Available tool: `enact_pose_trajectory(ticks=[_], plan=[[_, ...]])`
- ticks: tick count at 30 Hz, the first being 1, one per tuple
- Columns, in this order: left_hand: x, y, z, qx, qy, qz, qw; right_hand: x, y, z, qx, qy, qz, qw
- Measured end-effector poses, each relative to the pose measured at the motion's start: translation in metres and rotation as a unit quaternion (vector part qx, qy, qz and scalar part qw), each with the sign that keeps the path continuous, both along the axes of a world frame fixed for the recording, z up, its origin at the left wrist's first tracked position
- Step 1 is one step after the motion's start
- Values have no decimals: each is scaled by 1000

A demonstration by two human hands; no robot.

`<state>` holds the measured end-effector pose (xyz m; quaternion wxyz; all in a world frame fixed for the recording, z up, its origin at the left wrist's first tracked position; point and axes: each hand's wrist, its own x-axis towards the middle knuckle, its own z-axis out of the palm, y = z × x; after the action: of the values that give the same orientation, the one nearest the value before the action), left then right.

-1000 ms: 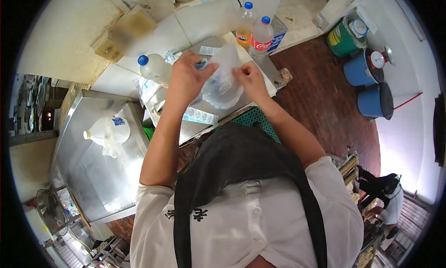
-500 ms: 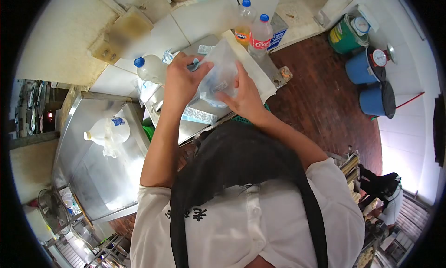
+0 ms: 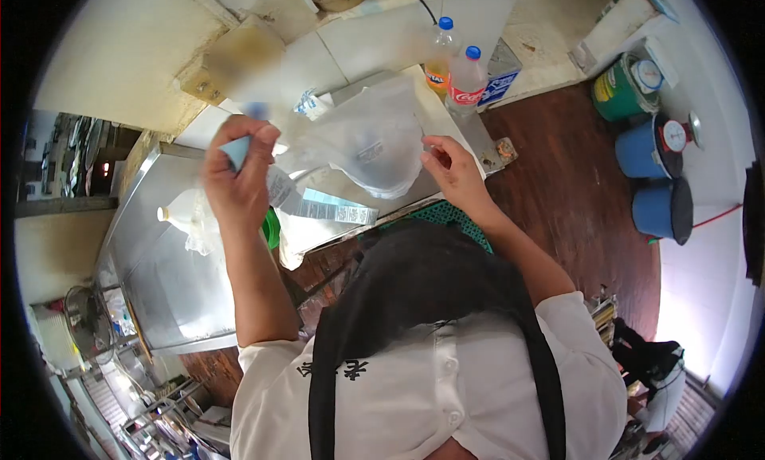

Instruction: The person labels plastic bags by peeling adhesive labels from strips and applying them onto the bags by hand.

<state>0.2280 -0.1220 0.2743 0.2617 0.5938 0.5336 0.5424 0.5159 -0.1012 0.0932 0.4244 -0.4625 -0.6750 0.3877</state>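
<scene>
Over the desk (image 3: 447, 122), has a translucent bag (image 3: 366, 133), probably for support beneath. At its edge, curls the right hand (image 3: 460, 173), perhaps steadying; cannot tell if gripping. In the left hand (image 3: 239, 181), fingers clenched, pinches a light-blue piece (image 3: 236, 151), seemingly lifted for clearance.

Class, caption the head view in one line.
Left hand gripping something light blue, right hand at the edge of a translucent plastic bag, two capped bottles behind.
</scene>
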Motion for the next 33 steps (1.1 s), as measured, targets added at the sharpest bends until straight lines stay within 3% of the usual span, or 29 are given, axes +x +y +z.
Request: enact_pose_trajectory(ticks=[1,5,6,8,10,12,14,16,17,20,22,25,27,28,29,30,33], plan=[[7,-4,8,-18,-3,27,999,-1,1,4,3,2,12,1000],[35,0,-3,-202,222,50,953,2,13,-3,-25,-1,8,1000],[28,8,-30,-45,274,38,960,3,15,-6,-27,0,13,1000],[23,12,-37,-5,239,131,962,4,18,-2,-42,17,15,999],[20,15,-23,25,8,199,980,2,17,15,-69,48,13,996],[28,13,18,110,-142,206,962,-6,20,26,-60,95,30,993],[9,5,35,185,-202,175,946,-19,25,49,-31,124,34,991],[-17,-12,45,182,-222,125,950,-36,23,83,16,136,23,990],[-29,-18,46,176,-207,133,953,-45,23,90,20,170,22,985],[-35,-28,54,240,-306,241,889,-79,22,117,-13,260,45,964],[-83,-23,35,208,-377,-7,903,-105,11,141,-103,310,88,941],[-174,-10,-19,135,-428,-373,812,-139,7,142,-148,254,221,930],[-191,2,-26,-7,-289,-338,896,-174,6,128,-165,224,276,920],[-188,9,-25,-121,-126,-166,971,-190,10,123,-162,234,270,920],[-184,16,-37,-214,-60,-89,971,-205,16,119,-156,245,263,920],[-183,18,-61,-265,-52,-84,959,-218,21,117,-153,256,255,920],[-194,26,-120,-258,-232,-128,929,-241,50,134,-136,256,182,939]])
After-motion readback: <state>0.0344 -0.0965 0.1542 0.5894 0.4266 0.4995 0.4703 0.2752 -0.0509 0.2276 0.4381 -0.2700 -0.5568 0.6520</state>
